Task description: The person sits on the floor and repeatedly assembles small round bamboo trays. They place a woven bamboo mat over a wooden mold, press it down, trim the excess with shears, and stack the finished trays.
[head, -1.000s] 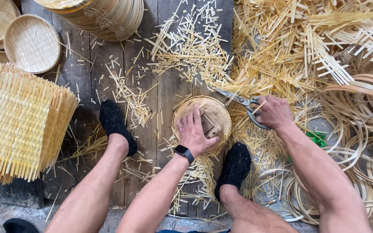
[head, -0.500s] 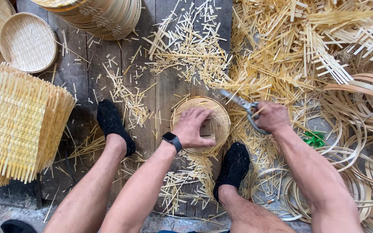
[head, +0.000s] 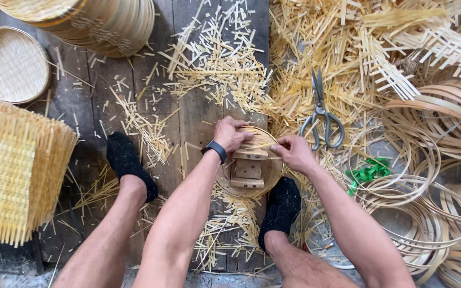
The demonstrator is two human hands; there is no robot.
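A small round woven bamboo basket (head: 265,176) sits upside down over a wooden block form (head: 248,169) on the plank floor between my feet. My left hand (head: 229,133), with a black watch at the wrist, grips the basket's far rim. My right hand (head: 293,152) pinches the rim on the right side, fingers closed on a thin bamboo strip. Grey-handled scissors (head: 322,114) lie free on the straw just beyond my right hand.
Bamboo offcuts (head: 225,58) litter the planks. A stack of woven mats (head: 12,165) stands left, finished baskets (head: 12,64) and a basket stack (head: 108,21) at top left. Coiled bamboo hoops (head: 433,160) and a green tie (head: 368,173) lie right. My black-socked feet (head: 129,162) flank the work.
My right hand has put down the scissors and come to the basket's rim. My left hand shifted from flat on the basket's top to gripping its far edge.
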